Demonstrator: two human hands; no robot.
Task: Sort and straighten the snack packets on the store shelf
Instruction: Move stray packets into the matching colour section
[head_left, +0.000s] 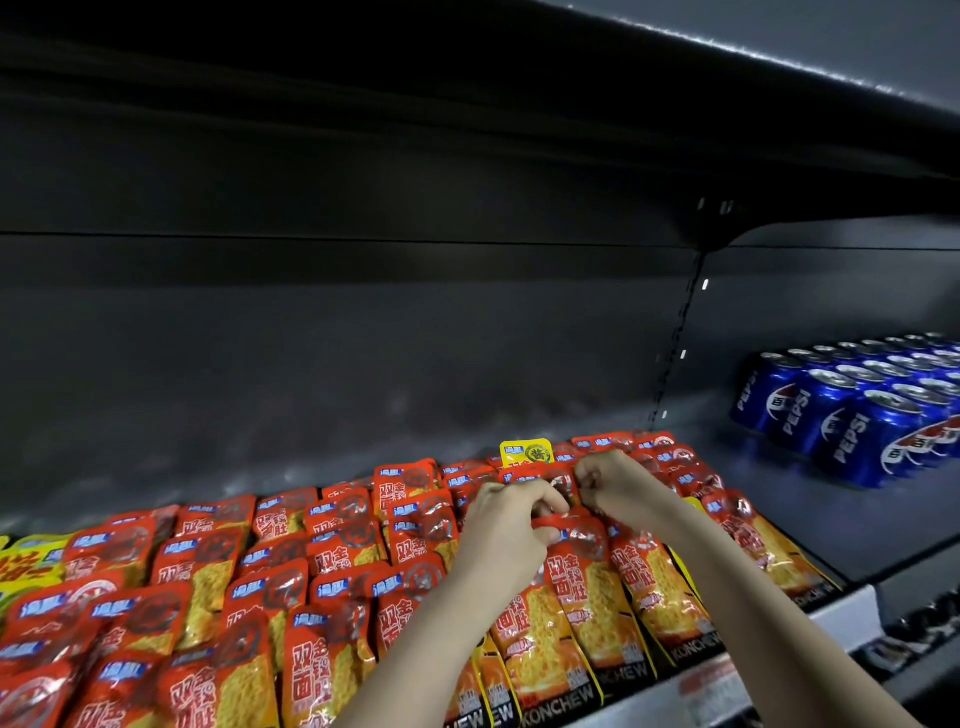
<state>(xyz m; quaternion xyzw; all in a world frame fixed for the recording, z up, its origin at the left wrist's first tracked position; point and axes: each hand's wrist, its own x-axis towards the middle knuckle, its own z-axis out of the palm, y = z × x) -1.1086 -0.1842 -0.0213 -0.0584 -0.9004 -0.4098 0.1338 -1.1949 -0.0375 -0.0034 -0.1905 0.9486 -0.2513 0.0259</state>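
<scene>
Shop — stocked shelf (852, 525), Pepsi cans (852, 415)

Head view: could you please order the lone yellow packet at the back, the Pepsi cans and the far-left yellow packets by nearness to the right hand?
1. Lone yellow packet, just behind and left of the right hand.
2. Pepsi cans, off to its right.
3. Far-left yellow packets, at the shelf's left end.

I can see only the top of the yellow packet (525, 452) behind the red packets (332, 551); the cans (852, 410) run off the right edge.
</scene>
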